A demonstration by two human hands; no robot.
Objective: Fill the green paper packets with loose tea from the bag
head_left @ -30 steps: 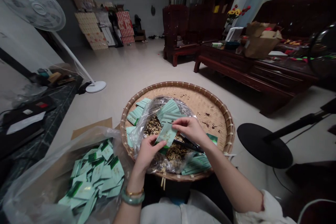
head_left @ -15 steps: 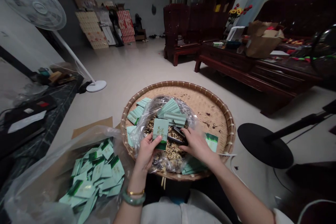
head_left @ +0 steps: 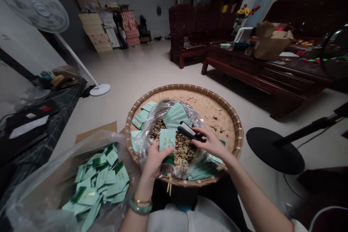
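My left hand (head_left: pixel 155 159) pinches a pale green paper sachet (head_left: pixel 167 141) with a dark green end, upright over an open clear plastic bag (head_left: pixel 145 125). Loose dried tea with pale bits (head_left: pixel 187 149) fills the bag. In my right hand (head_left: pixel 209 143) is a small black hair straightener (head_left: pixel 191 131) with a pale plate, tilted just right of the sachet and apart from it. Fanned on the tea behind it is a stack of green sachets (head_left: pixel 176 114). The bag sits in a round woven bamboo tray (head_left: pixel 228 116).
More sachets lie along the tray's left side and a pile (head_left: pixel 203 168) at its front right. A big plastic bag of sachets (head_left: pixel 100 179) stands at left. A white fan (head_left: pixel 100 90) and a black stand base (head_left: pixel 274 150) flank the tray; a wooden table (head_left: pixel 261 69) is behind.
My right hand has raised the straightener off the tea and turned it, away from the sachet. The sachet in my left hand has dropped slightly toward me.
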